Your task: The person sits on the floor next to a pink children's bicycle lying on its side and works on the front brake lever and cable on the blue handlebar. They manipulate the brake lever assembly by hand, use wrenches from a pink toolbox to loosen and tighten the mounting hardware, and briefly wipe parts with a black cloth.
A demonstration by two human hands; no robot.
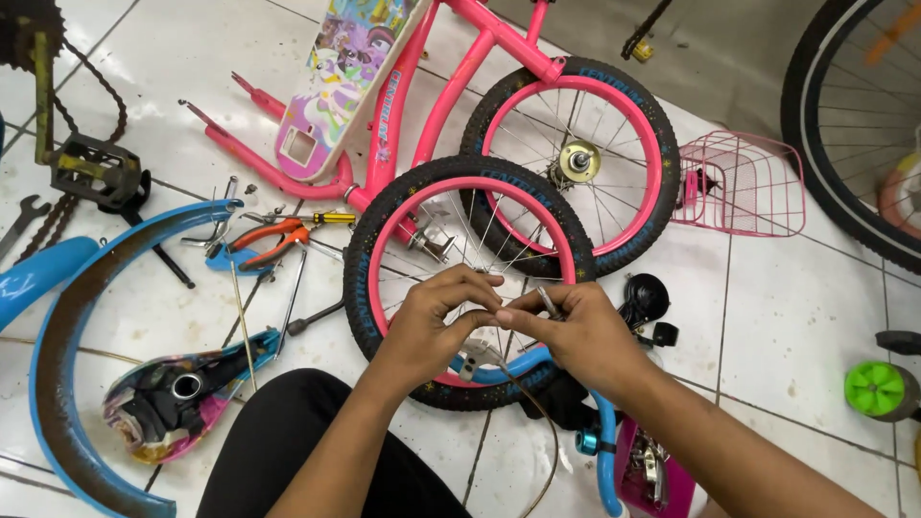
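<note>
Both hands meet over the near pink-rimmed wheel on the tiled floor. Left hand pinches a small metal fitting on a thin cable; right hand is clenched on a small metal part. Judging progress: early, since the pink frame, blue fenders, basket and pliers lie scattered, unassembled.

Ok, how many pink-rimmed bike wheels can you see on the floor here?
2. The nearer pink-rimmed wheel lies flat just beyond the hands; the farther pink-rimmed wheel overlaps it behind, to the right. A larger dark wheel is cut off top right.
</note>
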